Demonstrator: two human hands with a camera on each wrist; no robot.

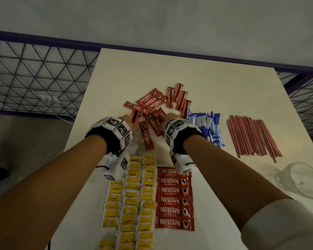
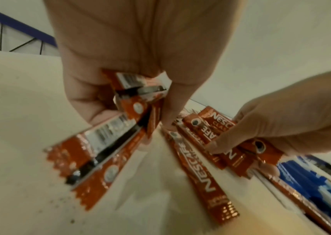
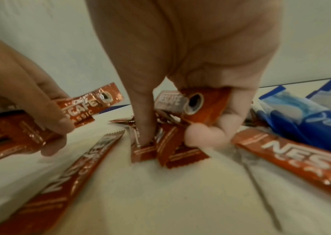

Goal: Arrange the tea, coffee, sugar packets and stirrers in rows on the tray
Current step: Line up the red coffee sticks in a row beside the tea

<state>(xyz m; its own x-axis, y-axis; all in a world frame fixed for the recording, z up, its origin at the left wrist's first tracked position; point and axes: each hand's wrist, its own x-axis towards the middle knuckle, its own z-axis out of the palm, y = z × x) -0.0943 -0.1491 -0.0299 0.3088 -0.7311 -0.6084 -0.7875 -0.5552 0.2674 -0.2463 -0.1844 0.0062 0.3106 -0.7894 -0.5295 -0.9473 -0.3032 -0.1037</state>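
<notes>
six coffee sachets (image 1: 173, 199) in one row, three tea-bag (image 1: 130, 201) columns

Your white table (image 1: 134, 69) carries loose coffee sachets (image 1: 153, 101), blue sugar sticks (image 1: 209, 127), red stirrers (image 1: 249, 136), a glass bowl (image 1: 304, 181), plus yellow tea-bag rows (image 1: 132, 201).

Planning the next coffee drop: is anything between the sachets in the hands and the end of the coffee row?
Nothing visible. The left hand and right hand grip coffee sachets; one loose sachet lies left of the path to the coffee row.
</notes>
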